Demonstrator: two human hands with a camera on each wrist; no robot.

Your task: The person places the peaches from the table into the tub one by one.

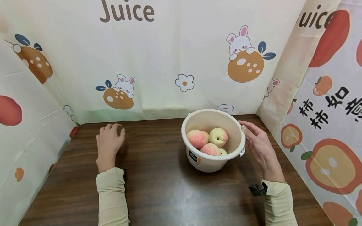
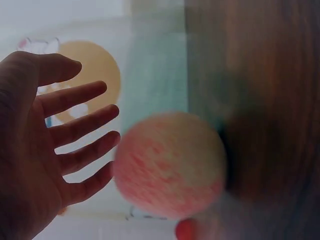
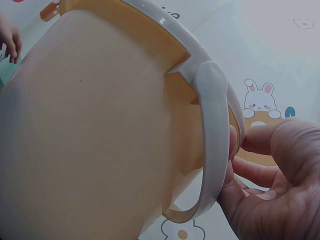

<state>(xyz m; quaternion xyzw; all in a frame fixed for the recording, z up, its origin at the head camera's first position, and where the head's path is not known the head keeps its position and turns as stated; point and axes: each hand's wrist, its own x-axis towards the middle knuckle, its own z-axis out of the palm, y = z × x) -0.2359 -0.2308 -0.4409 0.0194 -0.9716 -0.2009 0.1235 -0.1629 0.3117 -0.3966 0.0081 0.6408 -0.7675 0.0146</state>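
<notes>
A cream-white bucket (image 1: 213, 161) stands on the brown table, right of the middle, with a white handle (image 3: 214, 135) hanging at its side. Inside it lie several peaches (image 1: 218, 137), pink and pale yellow. My right hand (image 1: 261, 150) pinches the bucket's right rim between thumb and fingers. Away to the left, at the back of the table, is my left hand (image 1: 108, 142). In the left wrist view its fingers (image 2: 82, 127) are spread and loosely bent. Close by its little finger is another peach (image 2: 170, 165), blurred; the head view does not clearly show it.
The dark wood table (image 1: 158, 188) runs back to a printed curtain (image 1: 158, 62). More printed cloth hangs at the left (image 1: 28, 150) and right (image 1: 319, 125) edges. Each wrist wears a black strap, the right strap (image 1: 258, 190) showing more clearly.
</notes>
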